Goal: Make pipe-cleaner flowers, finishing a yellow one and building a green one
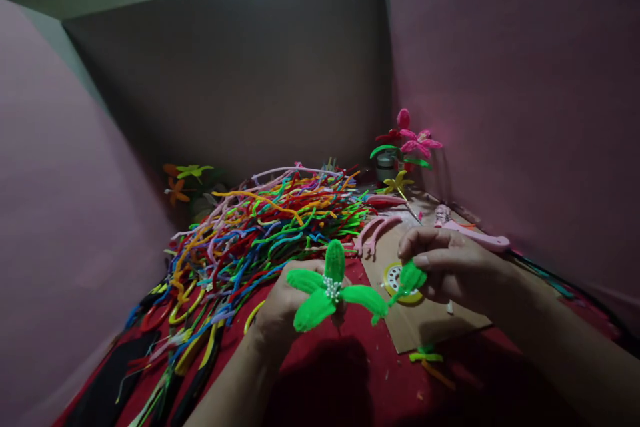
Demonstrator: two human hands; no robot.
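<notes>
My left hand (274, 310) is closed on a bright green pipe-cleaner flower (316, 312) with white beadlike stamens at its centre. The petals spread toward me and hide the stem and some of my fingers. To the right, my right hand (457, 265) pinches a single green pipe-cleaner petal (413, 276) with a short twisted tail. That tail hangs down to the left, near the tip of the flower's right petal; whether they touch I cannot tell. Behind the loose petal lies a yellow-rimmed roll (395, 272) with a white core, partly covered.
A large heap of coloured pipe cleaners (280, 213) lies behind my left hand. Cardboard (415, 330) rests on the red cloth (320, 373). A pink-handled tool (480, 236) sits at right. Pink flowers (420, 141) stand by the wall; yellow-and-black handles (203, 353) lie at left.
</notes>
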